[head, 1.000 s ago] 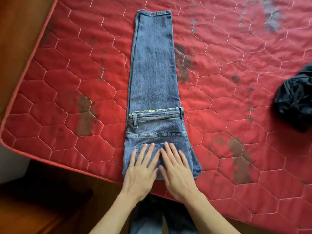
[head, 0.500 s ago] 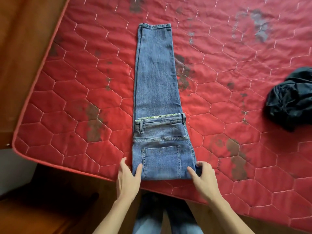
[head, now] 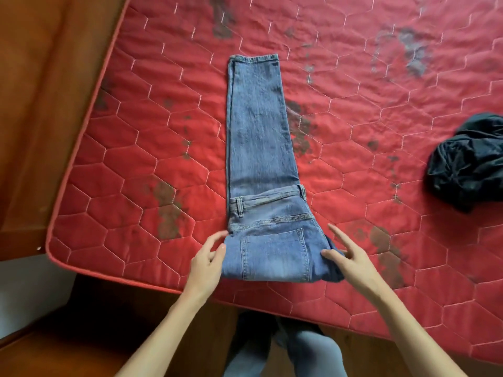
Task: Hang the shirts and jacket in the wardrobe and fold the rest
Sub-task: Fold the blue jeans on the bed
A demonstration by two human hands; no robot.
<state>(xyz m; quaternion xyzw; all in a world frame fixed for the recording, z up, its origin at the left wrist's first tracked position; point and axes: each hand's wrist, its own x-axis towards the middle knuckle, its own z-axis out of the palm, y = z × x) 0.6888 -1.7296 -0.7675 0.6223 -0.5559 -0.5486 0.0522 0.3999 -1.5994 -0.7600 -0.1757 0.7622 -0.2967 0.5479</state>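
Plainly, from the head camera, a pair of blue jeans point(head: 261, 148) lies on a red quilted mattress point(head: 136, 172). The two legs are laid one on the other in a long strip running away from the person. The hem point(head: 254, 59) is at the far end. The seat part is folded over the legs at the near end, so the waistband point(head: 269, 198) runs across the strip and a back pocket point(head: 275, 254) faces up. The folded end sits close to the mattress's near edge. The left hand point(head: 206, 265) is at the left side of that fold, its fingers loose and spread, with the thumb tip touching the denim edge and nothing grasped. The right hand point(head: 351, 263) is at the right side, forefinger straight and pointing away, thumb lying on the denim. A dark corner of cloth shows between thumb and fingers, and I cannot tell whether it is pinched. A crumpled black garment point(head: 471, 164) lies well apart on the right of the mattress, partly cut off by the picture's edge. Dark stains point(head: 168, 210) mark the quilting on both sides of the jeans. A brown wooden frame point(head: 49, 104) borders the mattress on the left. The person's own legs point(head: 299, 352), in pale denim, show below the near edge between the forearms.
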